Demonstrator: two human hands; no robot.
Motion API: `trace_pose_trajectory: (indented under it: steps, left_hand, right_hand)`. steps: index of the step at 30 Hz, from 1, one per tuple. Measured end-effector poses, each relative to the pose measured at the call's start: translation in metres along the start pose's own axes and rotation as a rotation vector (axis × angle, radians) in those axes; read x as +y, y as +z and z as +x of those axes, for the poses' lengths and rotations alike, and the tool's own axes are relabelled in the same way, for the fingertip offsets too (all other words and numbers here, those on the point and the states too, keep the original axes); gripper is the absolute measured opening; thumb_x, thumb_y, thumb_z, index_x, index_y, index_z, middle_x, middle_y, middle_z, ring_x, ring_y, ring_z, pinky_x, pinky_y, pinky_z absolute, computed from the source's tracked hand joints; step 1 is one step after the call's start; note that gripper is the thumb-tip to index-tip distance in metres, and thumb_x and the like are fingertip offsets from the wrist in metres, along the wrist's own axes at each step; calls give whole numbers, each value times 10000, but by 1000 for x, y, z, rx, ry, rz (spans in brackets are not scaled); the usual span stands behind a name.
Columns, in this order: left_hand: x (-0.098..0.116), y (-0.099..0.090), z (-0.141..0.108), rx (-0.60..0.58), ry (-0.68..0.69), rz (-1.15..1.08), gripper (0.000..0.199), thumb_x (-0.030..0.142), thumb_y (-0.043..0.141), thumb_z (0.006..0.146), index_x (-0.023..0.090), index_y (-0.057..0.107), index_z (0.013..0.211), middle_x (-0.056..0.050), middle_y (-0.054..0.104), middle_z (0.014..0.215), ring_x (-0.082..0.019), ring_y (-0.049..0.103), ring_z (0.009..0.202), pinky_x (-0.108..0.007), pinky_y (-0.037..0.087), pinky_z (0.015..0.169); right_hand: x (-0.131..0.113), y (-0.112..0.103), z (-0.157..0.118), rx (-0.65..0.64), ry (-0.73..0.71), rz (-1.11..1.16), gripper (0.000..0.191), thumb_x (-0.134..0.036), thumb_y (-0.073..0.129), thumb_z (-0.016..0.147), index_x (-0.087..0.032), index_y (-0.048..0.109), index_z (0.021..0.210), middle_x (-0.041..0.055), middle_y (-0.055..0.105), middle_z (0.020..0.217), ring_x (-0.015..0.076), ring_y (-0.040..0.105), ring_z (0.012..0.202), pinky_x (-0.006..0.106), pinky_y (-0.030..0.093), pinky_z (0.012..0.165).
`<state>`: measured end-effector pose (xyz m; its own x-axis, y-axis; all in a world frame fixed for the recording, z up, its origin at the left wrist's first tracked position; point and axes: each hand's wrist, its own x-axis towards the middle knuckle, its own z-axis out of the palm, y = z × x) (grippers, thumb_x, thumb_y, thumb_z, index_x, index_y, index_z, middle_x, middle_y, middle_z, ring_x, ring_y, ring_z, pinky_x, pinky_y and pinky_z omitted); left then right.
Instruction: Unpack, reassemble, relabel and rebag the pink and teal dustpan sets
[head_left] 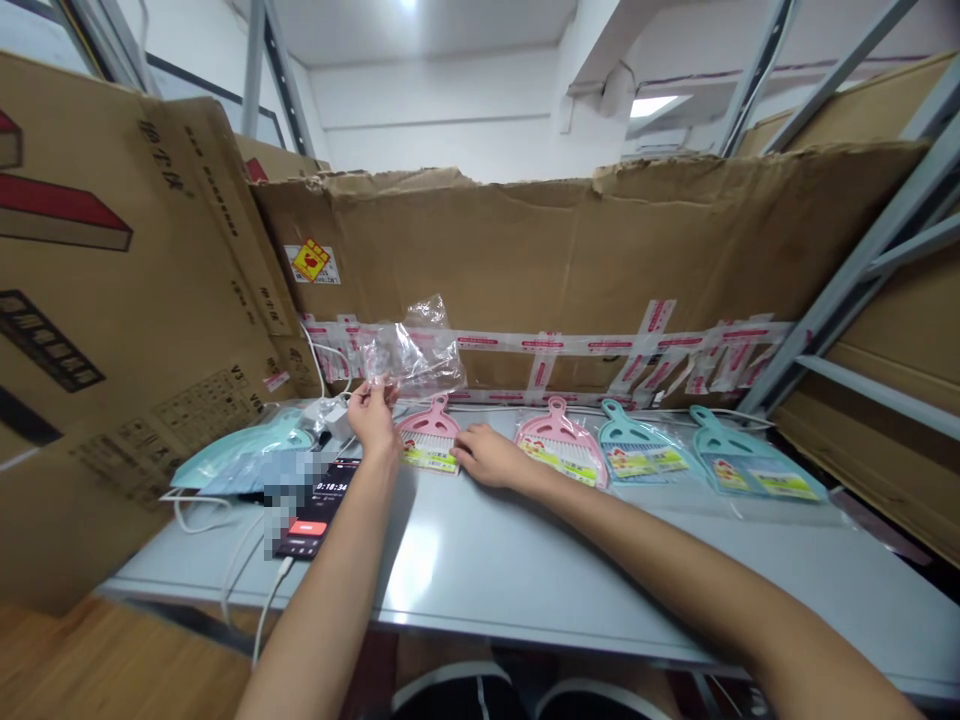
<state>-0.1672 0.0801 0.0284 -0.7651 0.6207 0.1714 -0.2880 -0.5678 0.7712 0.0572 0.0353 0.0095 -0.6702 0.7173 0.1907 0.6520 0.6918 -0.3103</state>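
Observation:
My left hand (375,412) pinches the edge of a clear plastic bag (431,350), which stands up crumpled in front of the cardboard. Just right of it, a pink dustpan with a brush and a printed card (429,437) lies on the grey shelf. My right hand (487,455) rests at the right edge of that pink set, fingers closed together; whether they grip the edge is hard to tell. Farther right lie another pink set (561,440) and two teal sets, one nearer (641,445) and one at the far right (750,465), in clear wrapping.
The grey shelf (540,590) has a phone (322,510) with a white cable at its left, beside wrapped teal dustpans (255,450). A taped cardboard sheet (525,260) stands along the back. Large boxes (135,330) rise at the left, metal posts (862,240) at the right.

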Motion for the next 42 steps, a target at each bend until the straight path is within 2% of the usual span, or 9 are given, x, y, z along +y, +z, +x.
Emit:
trace_pose_trajectory:
  steps: [3, 6, 13, 16, 20, 26, 29, 35, 42]
  left_hand:
    - [1, -1, 1, 2, -3, 19, 247, 251, 836, 917, 184, 665, 1082, -76, 817, 1071, -191, 810, 943, -347, 659, 923]
    - [2, -1, 1, -5, -7, 30, 265, 262, 843, 907, 183, 661, 1081, -82, 819, 1067, -205, 814, 960, -368, 658, 936]
    - [4, 0, -2, -64, -52, 82, 162, 212, 779, 904, 185, 651, 1000, -109, 829, 1092, -207, 820, 937, -340, 660, 861]
    - [1, 0, -4, -157, -77, 121, 139, 234, 761, 929, 198, 636, 980, -139, 828, 1129, -221, 826, 943, -356, 661, 852]
    - [-7, 0, -9, -253, -86, 174, 115, 248, 698, 975, 220, 599, 1026, -153, 829, 1144, -216, 830, 950, -350, 651, 841]
    - [-20, 6, -30, -284, -80, 213, 219, 235, 693, 953, 233, 564, 1130, -85, 822, 1057, -208, 834, 923, -312, 648, 788]
    - [-26, 10, -49, -357, -101, 244, 259, 234, 700, 954, 229, 566, 1176, -71, 808, 1029, -227, 840, 930, -348, 667, 820]
    - [-31, 14, -75, -544, -121, 263, 374, 290, 737, 968, 211, 571, 1294, -51, 789, 1003, -244, 851, 917, -391, 698, 839]
    - [-30, 16, -83, -765, -254, 209, 637, 366, 856, 908, 214, 564, 1453, -49, 809, 1003, -303, 855, 1062, -508, 670, 1039]
  right_hand:
    - [3, -1, 10, -4, 128, 8, 221, -228, 556, 1120, -134, 754, 1090, 170, 793, 1168, 264, 699, 1084, 329, 458, 958]
    - [7, -2, 16, 2, 209, -5, 216, -140, 558, 1050, -119, 713, 1198, 183, 808, 1187, 269, 728, 1032, 320, 458, 854]
    - [14, -20, 14, 72, 292, -27, 307, -138, 624, 959, -153, 626, 1266, 185, 807, 1160, 301, 736, 968, 333, 419, 767]
    - [26, -36, -3, 155, 265, 46, 245, -104, 616, 918, -207, 610, 1140, 99, 787, 1036, 250, 700, 891, 311, 398, 744]
    - [52, -54, -46, 287, 212, 222, 173, -107, 612, 845, -246, 559, 933, 8, 703, 870, 199, 624, 775, 292, 387, 703]
    - [91, -68, -126, 354, 191, 502, 120, -247, 666, 838, -260, 577, 918, -54, 595, 741, 140, 473, 573, 269, 328, 567]
    - [101, -70, -152, 344, 175, 632, 140, -237, 685, 827, -251, 599, 936, -45, 607, 794, 120, 489, 571, 253, 342, 551]
    - [100, -72, -159, 450, 192, 577, 134, -227, 685, 809, -248, 616, 922, -29, 633, 795, 125, 524, 569, 250, 382, 540]
    - [106, -70, -154, 645, 267, 521, 101, -296, 662, 884, -254, 591, 943, 9, 676, 887, 154, 620, 618, 273, 461, 582]
